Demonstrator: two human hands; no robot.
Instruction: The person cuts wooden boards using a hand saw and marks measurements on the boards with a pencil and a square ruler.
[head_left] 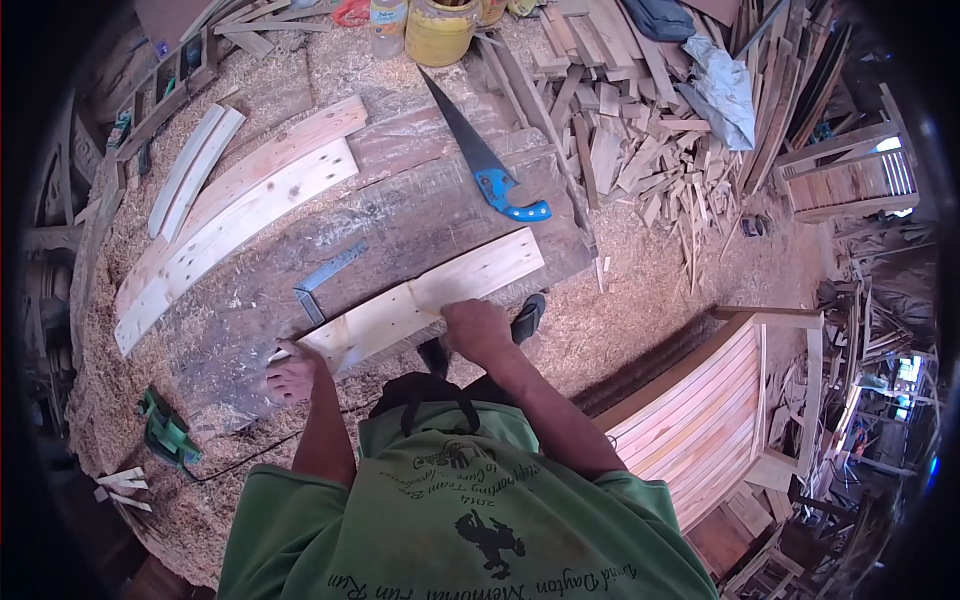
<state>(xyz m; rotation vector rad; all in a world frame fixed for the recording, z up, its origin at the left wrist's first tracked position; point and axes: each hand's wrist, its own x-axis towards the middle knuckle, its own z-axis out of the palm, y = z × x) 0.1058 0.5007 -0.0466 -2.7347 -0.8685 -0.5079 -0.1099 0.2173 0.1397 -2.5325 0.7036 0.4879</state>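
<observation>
A pale wooden board [385, 318] lies slanting along the near edge of the workbench [225, 340]. My left hand [290, 375] is closed around its left end, with the fingertips partly hidden. Further right, my right hand [478, 328] grips the board's near edge in a fist, the fingers mostly out of sight. Just beyond the board rests a metal try square [325, 280]. A handsaw [480, 160] with a blue handle lies farther back on the bench, its blade pointing away from me.
Two long planks [240, 225] and two narrow strips [195, 170] lie at the left. A green power tool [168, 430] sits at the lower left. Offcuts [650, 160] are heaped beyond the bench's right end. A slatted wooden piece [690, 420] stands at my right. A yellow bucket [440, 35] is at the back.
</observation>
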